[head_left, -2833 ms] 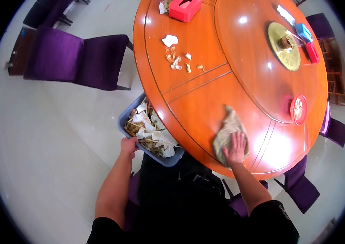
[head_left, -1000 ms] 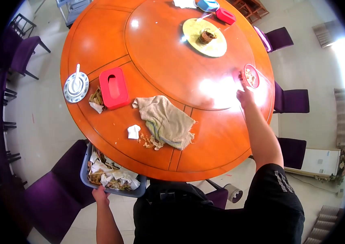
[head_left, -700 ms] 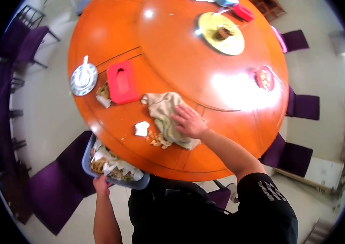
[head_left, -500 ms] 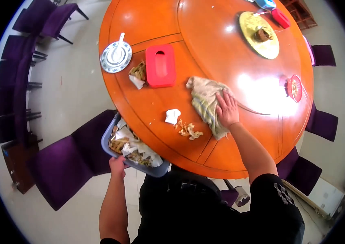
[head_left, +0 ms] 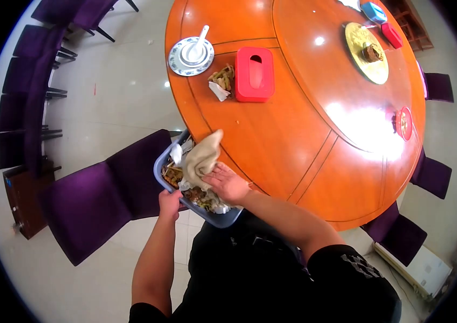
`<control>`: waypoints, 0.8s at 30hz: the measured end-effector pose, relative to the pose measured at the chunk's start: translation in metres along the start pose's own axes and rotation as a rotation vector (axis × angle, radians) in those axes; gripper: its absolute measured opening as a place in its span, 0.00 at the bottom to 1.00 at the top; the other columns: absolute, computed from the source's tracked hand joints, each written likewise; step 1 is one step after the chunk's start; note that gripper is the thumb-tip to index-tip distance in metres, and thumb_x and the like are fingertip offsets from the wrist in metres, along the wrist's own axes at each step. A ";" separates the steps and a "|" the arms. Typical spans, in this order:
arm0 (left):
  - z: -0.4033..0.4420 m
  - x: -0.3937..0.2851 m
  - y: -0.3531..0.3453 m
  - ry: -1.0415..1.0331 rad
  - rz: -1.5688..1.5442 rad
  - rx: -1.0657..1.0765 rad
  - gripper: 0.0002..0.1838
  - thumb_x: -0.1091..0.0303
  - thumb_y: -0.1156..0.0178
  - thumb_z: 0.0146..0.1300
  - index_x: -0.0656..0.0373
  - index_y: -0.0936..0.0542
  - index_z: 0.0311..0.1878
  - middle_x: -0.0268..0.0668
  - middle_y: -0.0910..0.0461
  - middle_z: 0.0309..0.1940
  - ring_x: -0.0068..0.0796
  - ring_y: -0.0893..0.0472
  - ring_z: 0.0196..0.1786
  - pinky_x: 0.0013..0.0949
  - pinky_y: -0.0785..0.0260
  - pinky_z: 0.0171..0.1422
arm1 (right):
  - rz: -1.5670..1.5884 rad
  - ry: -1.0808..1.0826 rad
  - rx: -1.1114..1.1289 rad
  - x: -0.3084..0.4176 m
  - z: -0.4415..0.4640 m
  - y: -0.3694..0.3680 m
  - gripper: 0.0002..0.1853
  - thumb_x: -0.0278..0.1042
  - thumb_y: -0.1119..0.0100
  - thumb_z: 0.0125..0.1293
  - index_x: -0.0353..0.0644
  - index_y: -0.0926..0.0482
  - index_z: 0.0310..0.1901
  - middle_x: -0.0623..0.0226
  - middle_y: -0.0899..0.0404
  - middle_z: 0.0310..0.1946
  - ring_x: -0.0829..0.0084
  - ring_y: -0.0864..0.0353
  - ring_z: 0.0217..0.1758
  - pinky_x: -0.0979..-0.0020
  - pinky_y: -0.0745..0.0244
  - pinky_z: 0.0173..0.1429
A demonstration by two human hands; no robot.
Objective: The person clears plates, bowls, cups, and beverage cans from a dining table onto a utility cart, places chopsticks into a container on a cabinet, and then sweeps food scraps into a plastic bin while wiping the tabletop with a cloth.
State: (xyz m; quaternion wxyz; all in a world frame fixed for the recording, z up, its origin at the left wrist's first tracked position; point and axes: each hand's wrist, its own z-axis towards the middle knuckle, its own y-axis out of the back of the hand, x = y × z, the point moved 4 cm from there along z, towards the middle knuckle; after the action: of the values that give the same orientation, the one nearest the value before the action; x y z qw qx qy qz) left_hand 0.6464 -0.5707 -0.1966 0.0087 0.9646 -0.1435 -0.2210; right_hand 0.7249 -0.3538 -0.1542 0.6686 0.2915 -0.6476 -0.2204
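My left hand [head_left: 170, 203] is closed on the near rim of a blue-grey plastic tub [head_left: 220, 219], which sits against the table's edge. Food scraps and crumpled tissues fill the tub. Over its table side, my right hand [head_left: 227, 184] presses on a beige cleaning cloth [head_left: 202, 157], its fingers fairly straight along the fabric. Part of the cloth hangs over the tub's contents, and the table edge there is partly hidden by it. How tightly the right fingers grip cannot be made out.
The round orange table [head_left: 293, 134] carries a red tissue box [head_left: 255, 75], a scrap pile [head_left: 222, 81], a patterned plate with bowl and spoon [head_left: 192, 56], a yellow plate [head_left: 366, 54] and a red bowl [head_left: 404, 124]. A purple chair [head_left: 88, 204] stands at left.
My right hand has swept the cloth left across the table to the tub. The tissue and crumbs have left the tabletop. My left hand still holds the tub.
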 end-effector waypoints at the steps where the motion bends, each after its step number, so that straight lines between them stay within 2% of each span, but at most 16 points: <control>1: 0.003 0.000 -0.001 -0.008 0.019 -0.007 0.10 0.80 0.48 0.53 0.66 0.25 0.40 0.41 0.21 0.32 0.35 0.19 0.30 0.38 0.22 0.30 | -0.004 0.005 0.001 0.009 0.002 0.008 0.23 0.33 0.46 0.61 0.45 0.28 0.59 0.61 0.27 0.58 0.58 0.32 0.65 0.57 0.45 0.73; 3: 0.008 -0.003 0.001 -0.002 0.043 -0.020 0.10 0.79 0.47 0.54 0.66 0.25 0.40 0.41 0.21 0.31 0.34 0.19 0.29 0.37 0.22 0.29 | 0.459 -0.513 -0.048 0.009 -0.001 0.025 0.19 0.27 0.46 0.61 0.39 0.26 0.55 0.52 0.26 0.54 0.52 0.28 0.60 0.58 0.34 0.65; 4: 0.010 -0.005 0.003 0.007 0.072 -0.033 0.10 0.79 0.47 0.54 0.66 0.24 0.40 0.40 0.21 0.31 0.34 0.19 0.28 0.36 0.23 0.28 | 0.465 -0.508 -0.144 0.010 -0.004 0.039 0.17 0.27 0.48 0.64 0.37 0.27 0.55 0.51 0.24 0.51 0.52 0.25 0.56 0.60 0.29 0.59; 5: 0.013 -0.006 0.005 0.003 0.067 -0.033 0.10 0.79 0.47 0.54 0.66 0.24 0.40 0.40 0.21 0.31 0.34 0.19 0.28 0.36 0.23 0.28 | 0.461 -0.503 -0.142 0.013 -0.010 0.054 0.17 0.27 0.48 0.64 0.37 0.27 0.55 0.51 0.24 0.51 0.52 0.25 0.56 0.60 0.29 0.59; 7: 0.025 -0.009 -0.001 -0.002 0.088 -0.002 0.09 0.78 0.48 0.55 0.62 0.24 0.39 0.39 0.21 0.31 0.34 0.19 0.30 0.38 0.25 0.29 | 0.547 -0.681 -0.268 0.009 -0.023 0.100 0.17 0.31 0.48 0.65 0.40 0.27 0.55 0.51 0.24 0.51 0.52 0.24 0.55 0.60 0.30 0.59; 10: 0.035 -0.017 -0.006 -0.033 0.134 -0.018 0.09 0.78 0.47 0.54 0.63 0.24 0.39 0.39 0.21 0.30 0.34 0.20 0.28 0.37 0.25 0.27 | 0.557 -0.742 -0.417 -0.014 -0.040 0.145 0.16 0.33 0.45 0.64 0.39 0.26 0.54 0.49 0.23 0.46 0.51 0.23 0.51 0.61 0.28 0.55; 12: 0.052 -0.011 -0.007 -0.046 0.155 -0.010 0.09 0.78 0.47 0.54 0.63 0.23 0.40 0.39 0.21 0.30 0.34 0.20 0.28 0.37 0.25 0.28 | 0.006 -0.703 -0.410 -0.047 -0.042 0.167 0.21 0.37 0.44 0.64 0.40 0.29 0.57 0.48 0.22 0.45 0.50 0.22 0.48 0.59 0.26 0.50; 13: 0.057 -0.009 -0.007 -0.052 0.179 -0.009 0.10 0.78 0.47 0.54 0.63 0.23 0.40 0.39 0.20 0.30 0.34 0.20 0.27 0.37 0.25 0.28 | -0.002 -0.698 -0.416 -0.059 -0.034 0.173 0.21 0.37 0.44 0.64 0.40 0.29 0.57 0.48 0.22 0.45 0.50 0.22 0.48 0.59 0.26 0.50; 15: 0.061 -0.003 -0.004 -0.050 0.184 -0.016 0.10 0.78 0.47 0.54 0.62 0.23 0.40 0.39 0.20 0.30 0.34 0.20 0.27 0.37 0.26 0.27 | -0.128 -0.897 -0.193 -0.088 -0.020 0.181 0.25 0.39 0.43 0.63 0.44 0.34 0.60 0.49 0.20 0.41 0.50 0.20 0.45 0.56 0.25 0.46; 16: 0.060 -0.001 -0.002 -0.040 0.194 -0.030 0.10 0.78 0.47 0.53 0.62 0.23 0.40 0.39 0.20 0.31 0.34 0.20 0.28 0.37 0.26 0.27 | -0.132 -0.898 -0.197 -0.096 -0.007 0.186 0.25 0.39 0.43 0.63 0.44 0.34 0.60 0.49 0.20 0.41 0.50 0.20 0.45 0.56 0.25 0.46; 18: 0.058 0.000 -0.002 -0.048 0.159 -0.022 0.10 0.78 0.47 0.54 0.62 0.23 0.40 0.39 0.20 0.31 0.34 0.20 0.28 0.37 0.26 0.27 | -0.212 -1.073 -0.063 -0.113 0.015 0.189 0.26 0.42 0.43 0.63 0.51 0.38 0.62 0.52 0.18 0.35 0.49 0.19 0.41 0.55 0.25 0.44; 22: 0.057 -0.006 0.004 -0.035 0.077 -0.010 0.10 0.79 0.47 0.53 0.64 0.23 0.40 0.38 0.21 0.30 0.32 0.21 0.26 0.35 0.27 0.25 | -0.434 -0.969 -0.013 -0.143 0.039 0.190 0.25 0.46 0.43 0.63 0.56 0.35 0.60 0.54 0.18 0.31 0.50 0.18 0.38 0.55 0.25 0.43; 24: 0.055 -0.008 0.004 -0.020 0.074 -0.035 0.09 0.80 0.46 0.53 0.65 0.23 0.39 0.38 0.22 0.27 0.30 0.22 0.24 0.32 0.29 0.23 | -0.413 -1.003 -0.114 -0.153 0.029 0.197 0.24 0.50 0.41 0.62 0.57 0.33 0.58 0.54 0.17 0.32 0.51 0.18 0.40 0.55 0.25 0.42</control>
State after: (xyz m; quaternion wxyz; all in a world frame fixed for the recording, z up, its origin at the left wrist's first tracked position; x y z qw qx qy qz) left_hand 0.6152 -0.5703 -0.2426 0.0321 0.9561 -0.1751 -0.2326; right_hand 0.6695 -0.1095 -0.1345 0.2352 0.2351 -0.8035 -0.4937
